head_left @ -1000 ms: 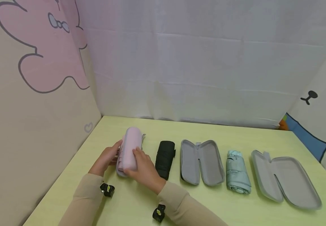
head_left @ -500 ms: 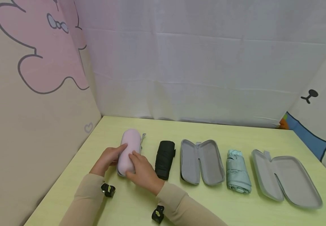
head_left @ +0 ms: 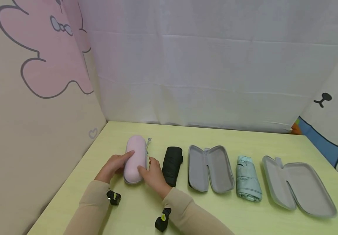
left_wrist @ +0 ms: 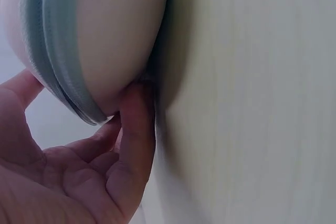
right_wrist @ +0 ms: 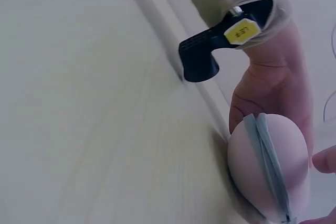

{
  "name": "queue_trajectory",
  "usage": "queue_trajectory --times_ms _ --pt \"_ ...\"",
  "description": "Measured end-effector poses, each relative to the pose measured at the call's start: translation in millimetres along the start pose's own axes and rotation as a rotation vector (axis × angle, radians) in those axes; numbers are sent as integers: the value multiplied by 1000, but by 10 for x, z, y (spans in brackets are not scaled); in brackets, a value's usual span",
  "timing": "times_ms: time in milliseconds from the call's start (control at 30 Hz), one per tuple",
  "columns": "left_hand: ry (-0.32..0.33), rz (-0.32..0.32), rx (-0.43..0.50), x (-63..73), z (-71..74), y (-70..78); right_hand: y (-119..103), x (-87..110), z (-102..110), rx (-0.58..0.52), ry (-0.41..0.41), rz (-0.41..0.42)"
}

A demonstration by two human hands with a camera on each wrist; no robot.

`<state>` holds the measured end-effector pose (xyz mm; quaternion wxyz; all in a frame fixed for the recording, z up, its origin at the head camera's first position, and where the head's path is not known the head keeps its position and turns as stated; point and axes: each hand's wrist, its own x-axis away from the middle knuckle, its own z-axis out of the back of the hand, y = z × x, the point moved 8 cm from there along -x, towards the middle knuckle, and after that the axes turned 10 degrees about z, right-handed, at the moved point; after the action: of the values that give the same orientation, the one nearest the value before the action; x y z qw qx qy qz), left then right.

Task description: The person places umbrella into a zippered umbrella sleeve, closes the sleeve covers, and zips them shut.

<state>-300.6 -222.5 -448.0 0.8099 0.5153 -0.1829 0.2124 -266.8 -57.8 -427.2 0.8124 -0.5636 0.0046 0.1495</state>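
Note:
A pink hard-shell zip case (head_left: 136,160) lies at the left of the table with its lid down. Its grey zip band (left_wrist: 58,45) runs around the side. My left hand (head_left: 114,166) grips its left side, thumb on top and fingers low, near the table in the left wrist view. At the case's lower right, my right hand (head_left: 154,174) has its thumb against the lid, with the index finger extended beside the zip side. Only its fingertips (right_wrist: 326,160) show in the right wrist view. What lies inside the case is hidden.
A black folded umbrella (head_left: 172,165) lies just right of my right hand. Further right are an opened grey-lined case (head_left: 198,168), a pale teal folded umbrella (head_left: 248,179) and a larger opened case (head_left: 306,187). Fabric walls (head_left: 204,81) stand behind and at both sides.
The pink case's lid has come down over the pink contents. My left thumb has moved onto the lid, and my right hand has slid off its top to the right edge.

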Motion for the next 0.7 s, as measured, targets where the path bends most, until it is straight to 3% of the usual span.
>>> queue_trajectory --times_ms 167,433,700 --pt "-14 11 26 -5 -6 -11 95 -26 -19 -73 -8 -91" --pt "-3 16 44 -30 -4 -42 103 -23 -56 -151 -42 -111" --pt "-21 -5 107 -37 -33 -51 62 22 24 -130 -29 -118"
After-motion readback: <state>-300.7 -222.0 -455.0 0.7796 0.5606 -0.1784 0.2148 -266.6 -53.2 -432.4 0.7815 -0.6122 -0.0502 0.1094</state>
